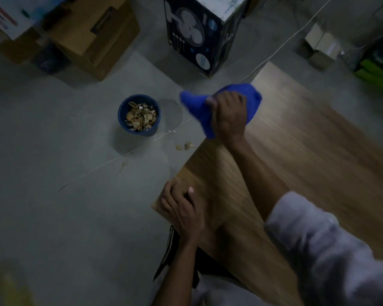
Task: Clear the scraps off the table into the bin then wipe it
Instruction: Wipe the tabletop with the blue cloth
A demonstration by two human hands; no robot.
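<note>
Blue cloth (195, 104) clutched in right hand (229, 115) above the table (318, 151), left hand (181, 208) gripping its corner

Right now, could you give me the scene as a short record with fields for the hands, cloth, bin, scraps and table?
right hand: grips blue cloth at the table's far left edge
cloth state: bunched, blurred; contact with table unclear
left hand: on the table's near corner, fingers bent over its edge
bin: blue, on the floor left of the table, holds scraps
floor scraps: a few pieces between bin and table
table: wooden top
</note>
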